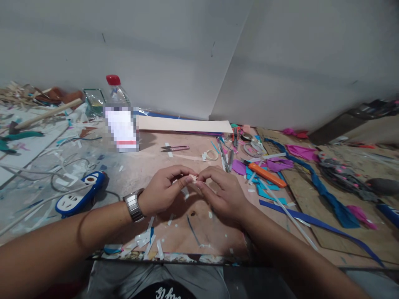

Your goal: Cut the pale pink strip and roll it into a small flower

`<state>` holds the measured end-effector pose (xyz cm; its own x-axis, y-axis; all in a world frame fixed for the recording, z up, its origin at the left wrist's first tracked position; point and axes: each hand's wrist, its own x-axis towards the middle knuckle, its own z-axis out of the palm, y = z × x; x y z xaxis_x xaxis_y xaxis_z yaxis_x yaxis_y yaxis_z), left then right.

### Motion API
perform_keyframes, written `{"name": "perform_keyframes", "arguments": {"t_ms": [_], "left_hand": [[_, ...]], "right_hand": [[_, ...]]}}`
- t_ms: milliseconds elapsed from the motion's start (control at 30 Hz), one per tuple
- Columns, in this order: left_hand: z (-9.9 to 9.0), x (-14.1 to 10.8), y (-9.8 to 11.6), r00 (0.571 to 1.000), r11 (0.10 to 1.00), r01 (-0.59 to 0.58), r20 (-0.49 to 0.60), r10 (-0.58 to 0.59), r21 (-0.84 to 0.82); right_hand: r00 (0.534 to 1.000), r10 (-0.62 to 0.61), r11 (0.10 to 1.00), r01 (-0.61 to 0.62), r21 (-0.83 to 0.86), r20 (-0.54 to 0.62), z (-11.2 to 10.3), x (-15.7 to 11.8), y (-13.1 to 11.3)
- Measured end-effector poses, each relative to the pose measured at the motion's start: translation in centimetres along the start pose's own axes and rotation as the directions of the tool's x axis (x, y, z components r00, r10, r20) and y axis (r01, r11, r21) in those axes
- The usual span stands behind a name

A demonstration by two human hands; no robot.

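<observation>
Over the middle of the worktable, my left hand point(166, 187) and my right hand point(222, 192) meet fingertip to fingertip. Between them they pinch a small whitish piece point(193, 178), too small and too covered by fingers to name. A metal-banded watch sits on my left wrist. Beyond the hands lie thread snips point(175, 148) with a pink handle and a roll of tape point(212, 155). To the right of my right hand rests an orange utility knife point(267, 174) on scraps of turquoise and purple material.
At left are a blue-and-white power strip point(81, 194) with cords and green-handled pliers point(21, 136). Behind stand a red-capped bottle point(118, 93) and a long pale strip point(183, 124). On the right, a brown board point(311, 187) carries a blue fabric strip point(324, 195). Scraps litter the front edge.
</observation>
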<state>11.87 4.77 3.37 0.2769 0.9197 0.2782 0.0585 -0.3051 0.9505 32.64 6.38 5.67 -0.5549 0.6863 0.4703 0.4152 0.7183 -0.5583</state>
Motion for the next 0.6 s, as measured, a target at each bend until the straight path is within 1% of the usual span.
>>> {"name": "perform_keyframes", "arguments": {"t_ms": [67,233,400,500,600], "left_hand": [[0.04,0.04,0.12,1.0,1.0,0.003,0.026,-0.002,-0.02],[0.08,0.17,0.32,1.0,1.0,-0.021,0.001,0.021,0.012],[0.28,0.1,-0.06,0.991,0.992,0.081,-0.097,-0.09,-0.095],[0.36,-0.01,-0.1,0.987,0.991,0.117,-0.104,-0.123,-0.059],[0.36,-0.09,0.03,0.988,0.992,0.129,-0.09,-0.129,-0.003]], "right_hand": [[0.999,0.037,0.999,-0.037,0.003,0.037,0.01,-0.04,-0.02],[0.995,0.093,0.996,-0.093,0.003,0.028,0.17,-0.07,0.14],[0.994,0.113,0.993,-0.113,-0.018,0.001,0.26,-0.05,0.18],[0.994,0.103,0.994,-0.104,-0.024,-0.023,0.26,-0.08,0.15],[0.996,0.081,0.997,-0.082,-0.014,-0.027,0.26,-0.14,0.18]]}}
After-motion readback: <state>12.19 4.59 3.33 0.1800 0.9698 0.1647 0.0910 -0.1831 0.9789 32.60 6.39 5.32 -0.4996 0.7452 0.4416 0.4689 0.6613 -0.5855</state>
